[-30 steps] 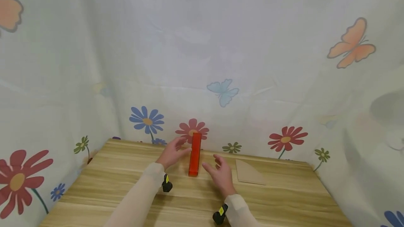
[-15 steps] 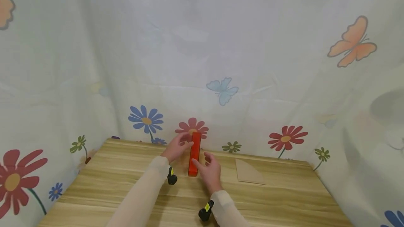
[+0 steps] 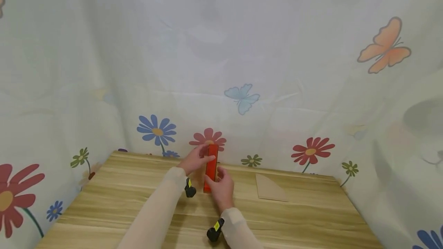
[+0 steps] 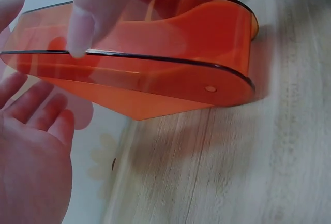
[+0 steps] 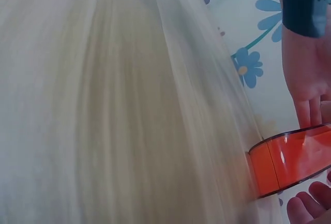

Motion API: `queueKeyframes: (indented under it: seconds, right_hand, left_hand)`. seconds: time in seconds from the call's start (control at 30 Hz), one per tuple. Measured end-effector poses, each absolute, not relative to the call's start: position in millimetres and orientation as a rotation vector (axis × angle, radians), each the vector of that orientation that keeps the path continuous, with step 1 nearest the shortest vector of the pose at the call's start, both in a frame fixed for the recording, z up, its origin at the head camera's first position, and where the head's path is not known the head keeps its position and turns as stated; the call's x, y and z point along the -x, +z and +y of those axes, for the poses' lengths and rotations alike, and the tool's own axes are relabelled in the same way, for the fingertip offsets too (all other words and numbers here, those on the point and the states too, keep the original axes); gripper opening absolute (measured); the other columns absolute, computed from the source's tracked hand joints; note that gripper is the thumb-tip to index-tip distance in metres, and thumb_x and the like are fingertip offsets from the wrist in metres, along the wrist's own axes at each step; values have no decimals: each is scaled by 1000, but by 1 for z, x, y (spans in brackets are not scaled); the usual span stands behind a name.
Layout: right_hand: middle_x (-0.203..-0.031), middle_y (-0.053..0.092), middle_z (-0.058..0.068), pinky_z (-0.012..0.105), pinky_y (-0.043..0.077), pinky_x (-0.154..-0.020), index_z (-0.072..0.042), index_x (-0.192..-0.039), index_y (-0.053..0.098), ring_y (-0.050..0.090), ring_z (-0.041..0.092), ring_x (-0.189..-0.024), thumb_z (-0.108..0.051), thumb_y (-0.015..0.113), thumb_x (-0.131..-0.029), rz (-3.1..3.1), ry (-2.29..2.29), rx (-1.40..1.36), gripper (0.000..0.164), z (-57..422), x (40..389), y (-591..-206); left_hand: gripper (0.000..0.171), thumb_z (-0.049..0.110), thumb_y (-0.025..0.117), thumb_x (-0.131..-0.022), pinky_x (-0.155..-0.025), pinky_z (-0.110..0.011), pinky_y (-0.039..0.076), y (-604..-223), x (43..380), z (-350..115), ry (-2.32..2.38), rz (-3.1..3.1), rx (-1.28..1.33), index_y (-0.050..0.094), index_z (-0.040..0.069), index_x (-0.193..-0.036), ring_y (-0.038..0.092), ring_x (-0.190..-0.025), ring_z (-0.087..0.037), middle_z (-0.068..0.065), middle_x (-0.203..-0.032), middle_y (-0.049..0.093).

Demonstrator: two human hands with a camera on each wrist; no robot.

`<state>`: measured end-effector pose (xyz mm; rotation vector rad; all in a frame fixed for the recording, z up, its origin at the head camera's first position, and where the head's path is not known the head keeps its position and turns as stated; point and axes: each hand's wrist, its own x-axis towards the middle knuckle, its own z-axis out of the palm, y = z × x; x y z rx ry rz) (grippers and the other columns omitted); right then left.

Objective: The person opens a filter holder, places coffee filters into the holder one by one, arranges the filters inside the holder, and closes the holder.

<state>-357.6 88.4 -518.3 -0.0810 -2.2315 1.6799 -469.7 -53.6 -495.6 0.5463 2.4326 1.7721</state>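
Note:
A narrow, translucent orange-red plastic box (image 3: 212,166) stands on end on the table. Dark lines run along its edges, and the left wrist view shows a small hole (image 4: 210,89) near its rounded lower end. My left hand (image 3: 195,159) holds its upper part, thumb across the front. Lower down, my right hand (image 3: 222,189) grips the right side; its thumb (image 4: 81,32) presses a front edge and its other fingers show beyond the plastic. In the right wrist view, my left fingers (image 5: 309,114) reach the box (image 5: 295,159) from the far side.
A flat beige quarter-circle board (image 3: 270,188) lies on the table right of my hands. Wood-grain boards form the tabletop (image 3: 304,222). Behind it hangs a pale curtain (image 3: 194,60) printed with flowers and butterflies. Black wrist cameras (image 3: 215,230) sit on both wrists.
My right hand has moved left, from beside the box onto its lower part. My left hand has shifted slightly right onto the upper part. The box stays in place.

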Motion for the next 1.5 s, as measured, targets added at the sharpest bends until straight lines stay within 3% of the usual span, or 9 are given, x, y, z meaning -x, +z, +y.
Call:
queueKeyframes:
  seconds: [0.2, 0.33, 0.57, 0.77, 1.03, 1.27, 1.5]
  right_hand:
    - [-133, 66, 24, 55, 54, -100, 2, -131, 61, 66, 43, -118, -20, 87, -82, -2251, 1681, 83, 60, 87, 360, -518]
    - [-128, 68, 23, 53, 55, -99, 2, -129, 62, 68, 41, -116, -16, 87, -81, -2243, 1703, 74, 57, 86, 361, -518]
    - [-115, 73, 18, 48, 58, -95, 1, -124, 64, 70, 32, -105, -13, 86, -80, -2252, 1675, 54, 51, 82, 362, -517]
    - [-117, 73, 18, 49, 57, -96, 1, -126, 63, 69, 31, -105, -14, 87, -80, -2291, 1647, 50, 54, 82, 360, -516]
    - [-111, 75, 16, 45, 59, -92, -2, -123, 67, 72, 27, -100, -15, 87, -79, -2313, 1588, 22, 50, 83, 362, -521]
    - [-102, 78, 13, 36, 61, -81, -4, -115, 71, 73, 23, -91, -14, 87, -78, -2295, 1579, -43, 41, 86, 359, -521]
    - [-101, 78, 12, 34, 61, -80, -4, -113, 73, 74, 23, -90, -12, 85, -81, -2342, 1528, -77, 36, 92, 358, -520]
  left_hand:
    - [77, 52, 80, -85, -115, -65, 38, -501, 477, -48, 1746, 2410, -500, 45, 36, -151, 49, -142, -32, -1, -152, 55]
    - [72, 48, 79, -87, -116, -65, 35, -505, 479, -44, 1777, 2370, -470, 45, 38, -150, 49, -142, -31, 0, -151, 55]
    - [67, 39, 75, -93, -114, -62, 40, -501, 469, -38, 1777, 2419, -412, 45, 24, -150, 55, -135, -32, -6, -147, 58]
    - [56, 30, 72, -97, -111, -61, 44, -501, 464, -35, 1801, 2420, -378, 46, 19, -146, 58, -130, -31, -7, -141, 61]
    - [56, 31, 74, -95, -113, -63, 42, -506, 468, -36, 1861, 2379, -348, 51, 18, -145, 57, -131, -33, -9, -141, 61]
    - [50, 31, 76, -93, -111, -61, 44, -504, 463, -37, 1859, 2369, -396, 56, 24, -139, 59, -127, -29, -3, -135, 65]
    - [57, 42, 80, -89, -115, -60, 40, -502, 458, -39, 1826, 2404, -457, 58, 23, -138, 58, -129, -28, -2, -135, 66]
